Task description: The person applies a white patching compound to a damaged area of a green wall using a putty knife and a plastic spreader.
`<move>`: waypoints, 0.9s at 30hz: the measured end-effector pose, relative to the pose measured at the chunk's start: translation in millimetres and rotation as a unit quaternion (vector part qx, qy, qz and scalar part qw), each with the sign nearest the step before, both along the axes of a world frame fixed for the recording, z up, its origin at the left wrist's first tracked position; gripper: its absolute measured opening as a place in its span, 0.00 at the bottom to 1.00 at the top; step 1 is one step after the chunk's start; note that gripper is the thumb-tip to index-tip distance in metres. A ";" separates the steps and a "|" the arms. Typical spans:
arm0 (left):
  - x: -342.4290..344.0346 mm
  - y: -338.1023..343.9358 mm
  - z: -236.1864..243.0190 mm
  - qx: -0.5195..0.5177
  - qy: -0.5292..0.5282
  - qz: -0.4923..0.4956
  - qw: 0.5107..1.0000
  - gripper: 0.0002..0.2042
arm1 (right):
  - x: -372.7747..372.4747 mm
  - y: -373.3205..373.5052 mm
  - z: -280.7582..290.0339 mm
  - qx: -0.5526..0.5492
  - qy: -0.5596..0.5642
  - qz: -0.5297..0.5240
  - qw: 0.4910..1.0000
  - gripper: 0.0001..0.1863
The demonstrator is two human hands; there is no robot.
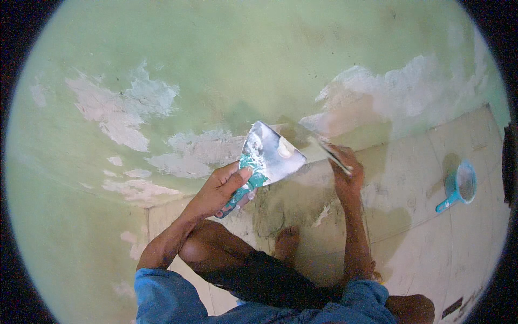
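My left hand is closed around the green handle of a wide putty knife. Its broad metal blade points up and to the right, smeared with white paste, with a small pale lump near the middle. Some paste also marks the handle and my fingers. To the right of it, my right hand grips a thin flat-bladed scraper, seen nearly edge-on. The scraper's tip is apart from the putty knife. Both tools are in front of the green wall, close to its lower edge.
Rough whitish patches mark the wall at left, middle and right. A light blue plastic dipper with a handle rests on the pale tiled floor at right. My bent knee and bare foot are below my hands.
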State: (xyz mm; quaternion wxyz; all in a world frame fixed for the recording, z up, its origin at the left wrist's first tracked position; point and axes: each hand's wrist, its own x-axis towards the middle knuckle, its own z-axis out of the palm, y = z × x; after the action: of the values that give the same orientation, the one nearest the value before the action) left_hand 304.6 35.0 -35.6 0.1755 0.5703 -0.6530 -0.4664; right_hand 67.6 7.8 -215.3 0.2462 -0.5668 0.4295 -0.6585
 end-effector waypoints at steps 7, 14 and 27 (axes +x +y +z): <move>7.6 -5.0 -7.4 -0.042 -0.046 0.026 0.998 0.16 | 7.2 38.7 76.1 -0.151 0.256 -0.090 0.951 0.19; -14.5 -10.3 -2.7 -0.063 -0.087 0.035 0.994 0.17 | 22.4 29.6 66.3 -0.112 0.364 -0.140 0.914 0.22; -7.0 16.5 -12.8 -0.183 -0.095 0.078 0.975 0.15 | -108.0 -26.5 -26.8 0.087 -0.423 -0.207 0.878 0.18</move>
State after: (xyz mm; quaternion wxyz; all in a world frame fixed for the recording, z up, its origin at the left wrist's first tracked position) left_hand 297.5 51.5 -48.4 0.2500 0.6195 -0.6943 -0.2676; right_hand -40.4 -18.7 -242.1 0.3107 -0.1082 0.4476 -0.8315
